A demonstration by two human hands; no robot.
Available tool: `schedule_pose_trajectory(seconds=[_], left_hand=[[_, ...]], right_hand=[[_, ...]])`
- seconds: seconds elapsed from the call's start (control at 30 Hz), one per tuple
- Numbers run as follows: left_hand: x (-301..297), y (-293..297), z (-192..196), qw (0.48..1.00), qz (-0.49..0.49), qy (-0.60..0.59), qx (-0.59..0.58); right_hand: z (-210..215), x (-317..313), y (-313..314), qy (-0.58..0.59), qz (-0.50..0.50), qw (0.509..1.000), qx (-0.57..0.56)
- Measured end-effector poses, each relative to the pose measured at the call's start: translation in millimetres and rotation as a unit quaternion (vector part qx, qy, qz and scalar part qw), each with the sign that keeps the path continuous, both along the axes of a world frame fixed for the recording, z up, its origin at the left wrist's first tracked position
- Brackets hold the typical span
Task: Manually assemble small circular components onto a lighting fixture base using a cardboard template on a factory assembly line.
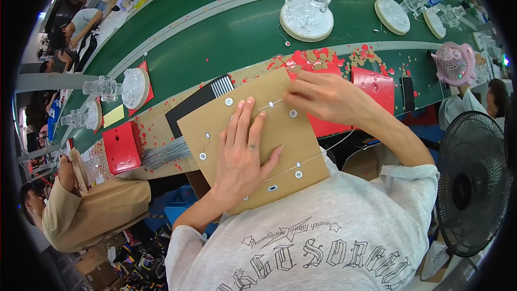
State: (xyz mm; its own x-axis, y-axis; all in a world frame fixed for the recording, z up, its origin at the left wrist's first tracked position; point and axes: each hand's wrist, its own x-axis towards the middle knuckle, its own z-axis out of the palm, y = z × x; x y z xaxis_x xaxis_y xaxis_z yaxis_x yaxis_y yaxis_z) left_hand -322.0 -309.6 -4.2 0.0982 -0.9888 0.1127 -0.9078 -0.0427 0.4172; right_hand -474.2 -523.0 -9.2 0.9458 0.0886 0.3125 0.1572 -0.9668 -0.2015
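A square brown cardboard panel (299,143) leans between the table's near edge and my body. White round washers (293,113) and small white clips (298,165) are set on it. My left hand (240,156) lies flat on the panel, fingers spread, pressing its middle. Over the upper right part, my right hand (323,96) is closed in a pinch at the end of a thin pale wire (278,101), which runs through a white clip. The fingertips are partly hidden. A second thin wire (315,156) passes through a lower clip and off the panel's right edge.
Red and brown paper discs (320,59) lie piled beyond the panel. Red sheets (374,89), a bundle of grey wires (164,152) and a black phone-like slab (408,94) flank it. Clear ornaments on round bases (307,19) stand on the green conveyor. A black fan (466,183) stands right.
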Motion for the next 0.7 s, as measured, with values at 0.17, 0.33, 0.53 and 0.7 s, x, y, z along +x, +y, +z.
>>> schedule_pose_trajectory(seconds=[0.17, 0.33, 0.53, 0.7], left_hand=[[-4, -8, 9, 0.996, 0.021, 0.079, -0.045], [23, -37, 15, 1.0, 0.013, -0.019, -0.003], [35, -46, 7, 0.997, -0.037, 0.045, -0.054], [66, -16, 8, 0.994, -0.011, 0.049, -0.095]], right_hand=[[-1, 5, 15, -0.026, 0.013, 0.998, -0.063], [-4, 4, 21, -0.096, 0.021, 0.991, -0.088], [-8, -12, 44, -0.056, -0.005, 0.997, -0.044], [-11, -21, 37, -0.069, -0.029, 0.997, -0.006]])
